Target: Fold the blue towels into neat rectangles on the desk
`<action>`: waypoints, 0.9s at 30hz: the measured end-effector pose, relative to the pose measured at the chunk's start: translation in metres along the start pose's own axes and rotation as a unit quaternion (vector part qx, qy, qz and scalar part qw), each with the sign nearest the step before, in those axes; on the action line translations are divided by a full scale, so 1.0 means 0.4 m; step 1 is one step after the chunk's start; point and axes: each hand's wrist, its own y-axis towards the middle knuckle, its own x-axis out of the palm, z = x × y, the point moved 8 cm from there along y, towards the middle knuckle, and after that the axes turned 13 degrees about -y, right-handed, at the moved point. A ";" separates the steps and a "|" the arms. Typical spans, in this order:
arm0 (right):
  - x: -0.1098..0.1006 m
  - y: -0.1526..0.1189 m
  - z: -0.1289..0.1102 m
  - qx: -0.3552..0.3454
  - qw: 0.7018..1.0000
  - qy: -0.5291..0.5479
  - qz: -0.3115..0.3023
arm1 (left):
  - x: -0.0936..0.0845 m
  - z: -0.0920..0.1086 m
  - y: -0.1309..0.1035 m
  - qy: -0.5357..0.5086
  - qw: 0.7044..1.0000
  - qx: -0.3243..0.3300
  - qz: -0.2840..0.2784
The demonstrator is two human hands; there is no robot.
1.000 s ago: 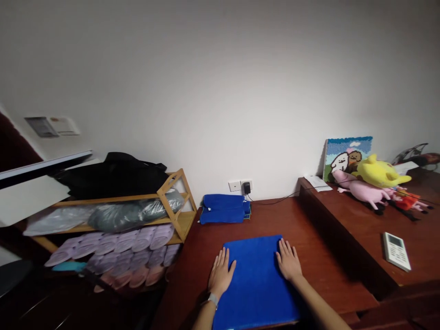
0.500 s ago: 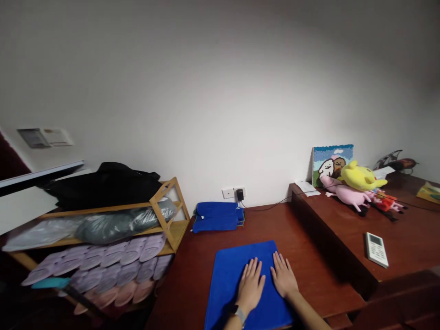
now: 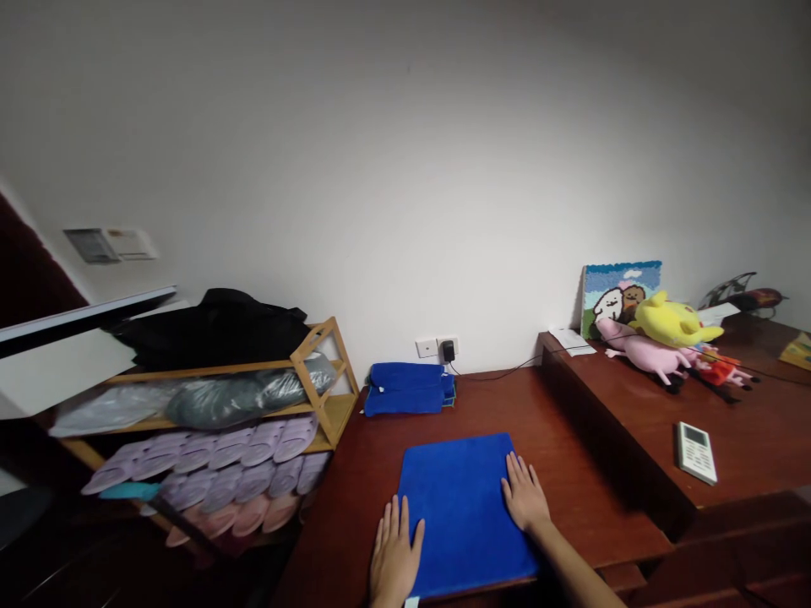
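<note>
A blue cloth [image 3: 461,507] lies spread flat on the reddish-brown table [image 3: 342,515]. My left hand [image 3: 395,553] rests at the cloth's left edge, palm down with fingers stretched out. A small white tag peeks out beside that hand at the near left corner. On the cloth's right edge lies my right hand [image 3: 525,494], flat and with fingers extended. Neither hand grips anything. Behind the spread cloth, a stack of folded blue cloths [image 3: 409,390] sits against the wall.
A black plug [image 3: 449,350] with a cable is in the wall socket. The higher desk [image 3: 634,380] at right bears plush toys [image 3: 672,325], a picture [image 3: 614,295] and a white remote [image 3: 695,453]. At left stands a wooden rack [image 3: 333,414] with lilac slippers [image 3: 253,445].
My left hand has moved left from the middle of the cloth to its left edge. The right hand stays on the right edge. The view has shifted slightly.
</note>
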 end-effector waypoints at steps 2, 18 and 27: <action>-0.013 -0.012 -0.002 0.009 1.000 -0.009 -0.008 | -0.006 -0.009 -0.006 -0.001 1.000 -0.005 0.004; 0.038 -0.190 0.004 0.003 0.999 0.023 0.025 | -0.019 0.046 0.026 0.023 0.998 0.032 0.041; 0.056 -0.181 0.005 -0.006 0.998 0.039 0.043 | 0.116 0.492 -0.008 -0.106 0.963 0.227 -0.094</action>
